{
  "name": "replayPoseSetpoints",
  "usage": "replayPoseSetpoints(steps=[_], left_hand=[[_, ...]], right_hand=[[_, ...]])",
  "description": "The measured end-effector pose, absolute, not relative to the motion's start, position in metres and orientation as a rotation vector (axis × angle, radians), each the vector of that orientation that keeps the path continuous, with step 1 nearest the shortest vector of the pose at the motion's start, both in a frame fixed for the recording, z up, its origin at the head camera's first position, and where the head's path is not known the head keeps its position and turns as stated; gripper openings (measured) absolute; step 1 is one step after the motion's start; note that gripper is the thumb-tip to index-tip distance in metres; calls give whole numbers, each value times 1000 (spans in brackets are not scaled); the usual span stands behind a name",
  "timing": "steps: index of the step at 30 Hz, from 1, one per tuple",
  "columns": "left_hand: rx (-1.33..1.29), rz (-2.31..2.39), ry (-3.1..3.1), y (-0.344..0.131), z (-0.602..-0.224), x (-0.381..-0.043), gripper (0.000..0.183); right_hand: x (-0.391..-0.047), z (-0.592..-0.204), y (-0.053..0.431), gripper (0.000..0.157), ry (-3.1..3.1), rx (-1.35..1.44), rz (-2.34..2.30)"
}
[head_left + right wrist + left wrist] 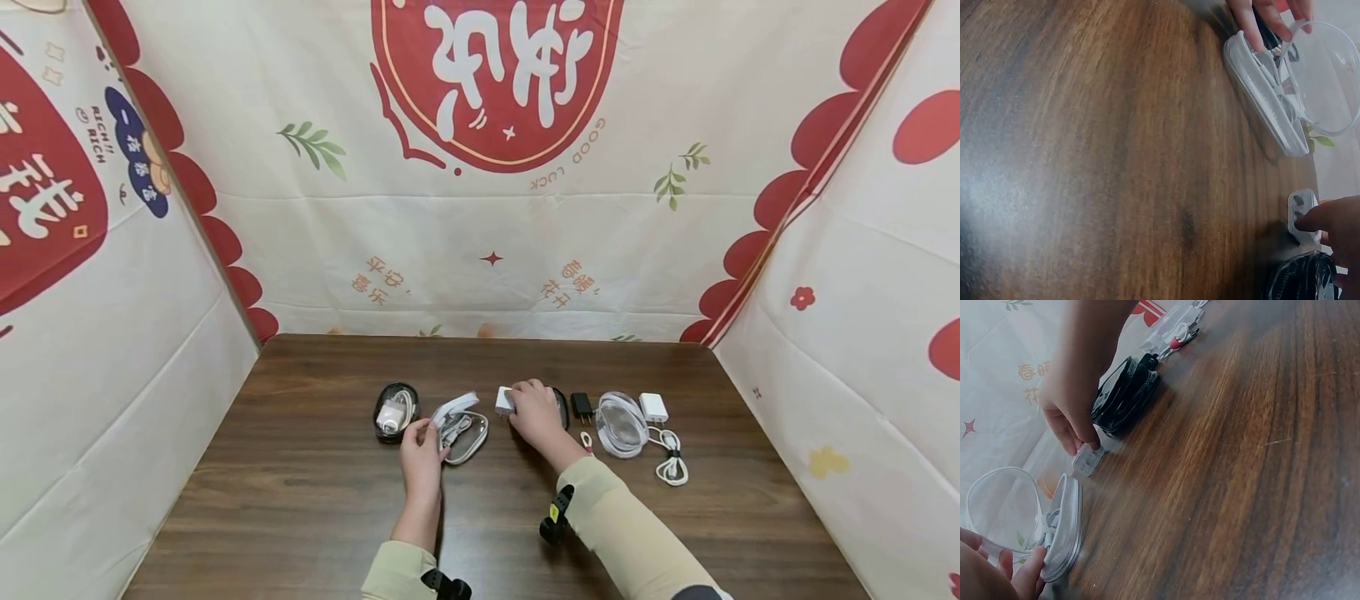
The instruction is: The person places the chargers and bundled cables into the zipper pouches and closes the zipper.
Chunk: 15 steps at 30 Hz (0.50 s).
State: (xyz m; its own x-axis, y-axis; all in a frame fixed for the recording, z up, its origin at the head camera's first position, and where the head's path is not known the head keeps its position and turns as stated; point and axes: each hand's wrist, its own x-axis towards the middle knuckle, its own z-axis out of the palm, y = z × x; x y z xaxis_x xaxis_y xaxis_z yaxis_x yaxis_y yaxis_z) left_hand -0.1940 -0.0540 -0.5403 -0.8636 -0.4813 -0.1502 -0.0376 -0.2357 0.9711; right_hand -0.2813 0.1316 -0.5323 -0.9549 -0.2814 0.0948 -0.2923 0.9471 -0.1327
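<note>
My left hand [422,458] pinches the edge of a small clear case with a white rim [1072,531]. Its lid is lifted open, and a grey-white cable [454,427] lies coiled inside. To the right, my right hand [538,417] grips a white charger plug [503,402] between thumb and fingers, low over the table; the charger's metal prongs show in the right wrist view. Partly hidden behind that hand is a black-rimmed case [1124,394]. Left of my left hand sits another black-rimmed case [381,407], holding a white charger and cable.
Right of my right hand are a black charger [581,406], a round clear case [621,425], a second white charger [653,407], a bundled white cable [672,471] and a small cable with a red tie [587,442]. Printed cloth walls enclose the wooden table [300,500].
</note>
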Motion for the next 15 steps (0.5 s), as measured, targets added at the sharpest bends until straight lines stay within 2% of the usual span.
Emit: replayPoseSetpoints(steps=[15], left_hand=[[648, -2195, -1668, -49, -542, -193, 19]], right_hand=[[-266, -538, 126, 30, -2866, 356, 403]])
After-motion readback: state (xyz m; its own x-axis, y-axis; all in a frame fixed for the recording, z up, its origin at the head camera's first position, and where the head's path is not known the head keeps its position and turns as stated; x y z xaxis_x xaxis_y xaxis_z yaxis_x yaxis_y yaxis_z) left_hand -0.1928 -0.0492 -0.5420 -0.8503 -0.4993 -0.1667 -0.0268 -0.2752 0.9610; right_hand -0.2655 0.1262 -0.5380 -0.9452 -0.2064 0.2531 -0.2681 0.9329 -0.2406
